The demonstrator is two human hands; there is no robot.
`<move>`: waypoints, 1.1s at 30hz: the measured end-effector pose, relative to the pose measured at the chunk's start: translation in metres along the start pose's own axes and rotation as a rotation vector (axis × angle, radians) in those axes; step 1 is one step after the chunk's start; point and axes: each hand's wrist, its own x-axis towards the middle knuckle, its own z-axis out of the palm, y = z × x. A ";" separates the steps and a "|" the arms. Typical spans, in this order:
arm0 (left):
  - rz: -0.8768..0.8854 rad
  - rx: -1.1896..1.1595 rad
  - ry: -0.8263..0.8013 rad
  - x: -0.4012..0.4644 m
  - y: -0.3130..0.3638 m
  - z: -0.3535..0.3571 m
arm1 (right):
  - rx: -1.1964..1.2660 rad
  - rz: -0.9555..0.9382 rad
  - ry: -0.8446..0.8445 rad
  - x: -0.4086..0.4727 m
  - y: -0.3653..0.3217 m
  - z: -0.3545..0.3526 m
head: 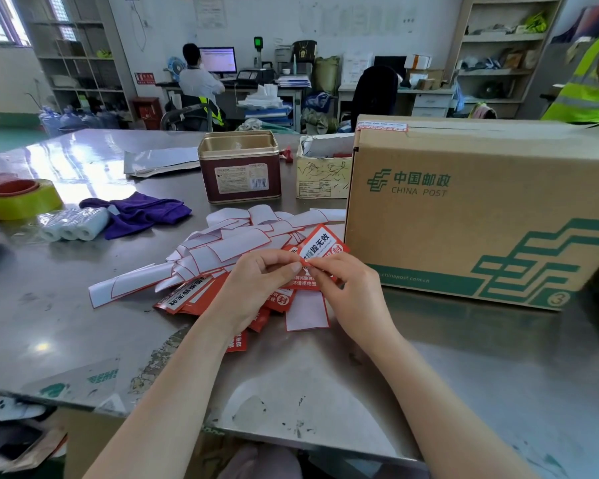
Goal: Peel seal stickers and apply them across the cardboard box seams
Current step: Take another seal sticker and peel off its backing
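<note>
A red and white seal sticker (320,244) is held up over the table's middle. My left hand (256,285) pinches its lower edge from the left, and my right hand (346,288) pinches the same corner from the right, fingertips almost touching. Beneath my hands lies a pile of red seal stickers (184,299) mixed with several peeled white backing papers (229,243). A brown China Post cardboard box (471,216) stands at the right, close to my right hand. One seal sticker (381,126) sits across the box's top left seam.
A gold and maroon tin (239,167) and a small open carton (322,167) stand behind the pile. A purple cloth (139,210), white rolls (73,224) and yellow tape (21,198) lie at left. A person in a yellow vest (588,74) stands behind the box.
</note>
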 end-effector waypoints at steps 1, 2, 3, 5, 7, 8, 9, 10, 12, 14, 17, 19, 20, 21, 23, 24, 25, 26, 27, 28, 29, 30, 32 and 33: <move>0.002 0.002 0.000 0.000 -0.001 0.000 | 0.004 0.004 -0.002 0.000 -0.001 0.000; 0.006 0.003 -0.002 0.000 -0.001 0.000 | 0.010 0.006 -0.001 0.000 -0.001 0.000; 0.012 0.005 -0.005 0.000 -0.001 0.000 | 0.014 0.008 0.002 0.000 -0.002 0.000; 0.020 0.019 -0.007 0.000 -0.001 -0.001 | 0.018 0.013 0.003 0.000 -0.002 0.001; 0.037 0.061 0.008 -0.001 0.001 -0.001 | 0.017 0.023 -0.007 -0.001 -0.002 0.001; 0.048 0.082 0.017 -0.002 0.001 0.000 | 0.010 0.017 -0.007 -0.001 -0.002 0.002; 0.059 0.096 0.024 -0.002 0.001 0.000 | -0.001 0.000 -0.005 -0.001 -0.001 0.003; 0.066 0.107 0.029 -0.002 0.002 0.001 | -0.015 -0.016 -0.006 -0.002 -0.001 0.003; 0.077 0.131 0.035 -0.004 0.003 0.001 | -0.036 -0.030 -0.017 -0.003 -0.001 0.003; 0.097 0.149 0.035 -0.005 0.004 0.001 | -0.040 -0.014 -0.031 -0.003 -0.002 0.002; 0.135 0.162 0.025 -0.005 0.005 0.000 | 0.000 0.062 -0.061 -0.002 -0.006 0.000; 0.171 0.181 -0.010 -0.004 0.004 0.001 | 0.016 0.106 -0.066 -0.001 -0.007 -0.002; 0.190 0.204 -0.034 -0.004 0.004 0.002 | 0.026 0.120 -0.067 -0.001 -0.007 -0.004; 0.204 0.224 -0.051 -0.004 0.004 0.002 | 0.040 0.131 -0.067 -0.001 -0.008 -0.005; 0.210 0.236 -0.061 -0.003 0.003 0.002 | 0.091 0.176 -0.063 0.000 -0.009 -0.007; 0.198 0.217 -0.064 -0.003 0.002 0.002 | 0.127 0.219 -0.054 0.001 -0.009 -0.008; 0.176 0.184 -0.068 -0.003 0.002 0.002 | 0.155 0.260 -0.041 0.002 -0.009 -0.008; 0.142 0.141 -0.070 -0.004 0.001 0.003 | 0.168 0.289 -0.025 0.003 -0.009 -0.009; 0.097 0.076 -0.072 -0.004 0.001 0.003 | 0.168 0.304 -0.008 0.003 -0.009 -0.010; 0.047 -0.019 -0.074 -0.004 0.002 0.004 | 0.156 0.302 0.015 0.004 -0.009 -0.011; 0.001 -0.132 -0.069 -0.003 0.003 0.004 | 0.140 0.285 0.038 0.004 -0.010 -0.011; -0.040 -0.237 -0.055 -0.002 0.005 0.005 | 0.128 0.266 0.053 0.004 -0.011 -0.011; -0.089 -0.368 0.008 0.000 0.009 0.005 | 0.133 0.251 0.045 0.004 -0.013 -0.012; -0.095 -0.417 0.037 0.000 0.010 0.004 | 0.142 0.251 0.028 0.004 -0.014 -0.013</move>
